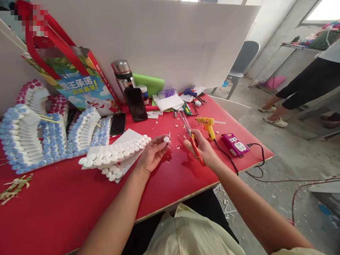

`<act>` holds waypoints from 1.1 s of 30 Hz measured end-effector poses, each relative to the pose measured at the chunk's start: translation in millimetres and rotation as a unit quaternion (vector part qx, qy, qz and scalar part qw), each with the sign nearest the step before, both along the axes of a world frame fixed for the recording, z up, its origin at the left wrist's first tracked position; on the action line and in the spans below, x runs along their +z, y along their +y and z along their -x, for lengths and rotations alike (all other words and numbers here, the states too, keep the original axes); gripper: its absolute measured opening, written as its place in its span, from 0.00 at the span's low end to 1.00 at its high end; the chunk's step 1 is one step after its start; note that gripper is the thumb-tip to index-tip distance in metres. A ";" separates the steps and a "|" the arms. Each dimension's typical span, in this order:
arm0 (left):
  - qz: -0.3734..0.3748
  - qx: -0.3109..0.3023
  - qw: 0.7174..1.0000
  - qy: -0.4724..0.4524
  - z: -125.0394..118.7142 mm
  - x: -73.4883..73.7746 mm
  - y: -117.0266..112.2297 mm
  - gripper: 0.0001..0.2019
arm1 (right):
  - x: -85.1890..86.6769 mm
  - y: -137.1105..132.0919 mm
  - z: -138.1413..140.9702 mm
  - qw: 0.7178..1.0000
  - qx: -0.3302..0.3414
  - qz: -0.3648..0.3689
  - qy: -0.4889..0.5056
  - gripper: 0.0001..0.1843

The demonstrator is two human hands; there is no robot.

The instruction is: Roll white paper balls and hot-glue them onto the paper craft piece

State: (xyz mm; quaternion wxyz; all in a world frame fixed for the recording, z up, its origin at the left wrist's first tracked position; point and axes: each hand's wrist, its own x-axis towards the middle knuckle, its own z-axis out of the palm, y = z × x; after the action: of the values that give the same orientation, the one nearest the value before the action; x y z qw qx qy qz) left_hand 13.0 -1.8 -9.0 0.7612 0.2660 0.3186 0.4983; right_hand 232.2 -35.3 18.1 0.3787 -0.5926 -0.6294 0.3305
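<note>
My left hand (152,154) pinches a small white foam piece (166,139) between thumb and fingertips, just above the red table (66,202). My right hand (203,148) grips red-handled scissors (193,143), whose blades point up and away, toward the back of the table. Left of my left hand lies a white foam strip studded with white round caps (114,156). White foam scraps are scattered on the table between my hands.
A yellow glue gun (208,125) and a pink power strip (235,144) with cables sit to the right. Blue-capped foam models (39,136), two phones (118,123), a steel flask (122,74), a red bag (79,81) and a white board stand behind. Another person's legs (300,92) are at far right.
</note>
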 end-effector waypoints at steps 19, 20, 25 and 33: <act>-0.082 0.016 0.993 0.078 -5.0 2.8 -5.7 0.16 | -6.0 11.2 -2.7 0.979 -0.033 0.003 -0.201 0.28; -0.083 0.020 0.993 0.083 -5.0 2.0 -5.4 0.17 | -5.8 10.3 -3.1 0.978 -0.030 0.005 -0.205 0.28; -0.075 0.030 0.994 0.078 -5.4 -0.1 -4.7 0.18 | -7.4 4.9 -9.2 0.976 -0.025 0.005 -0.216 0.29; -0.116 0.055 0.984 0.121 -8.0 3.2 -6.4 0.17 | -20.8 5.2 -14.9 0.959 -0.045 0.012 -0.279 0.28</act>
State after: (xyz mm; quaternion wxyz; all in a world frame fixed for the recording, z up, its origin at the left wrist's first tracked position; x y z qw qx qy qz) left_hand 20.9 -8.2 -5.8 0.6528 0.3929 0.3621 0.5370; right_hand 247.2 -30.1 -2.7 0.1956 -0.6932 -0.6790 0.1421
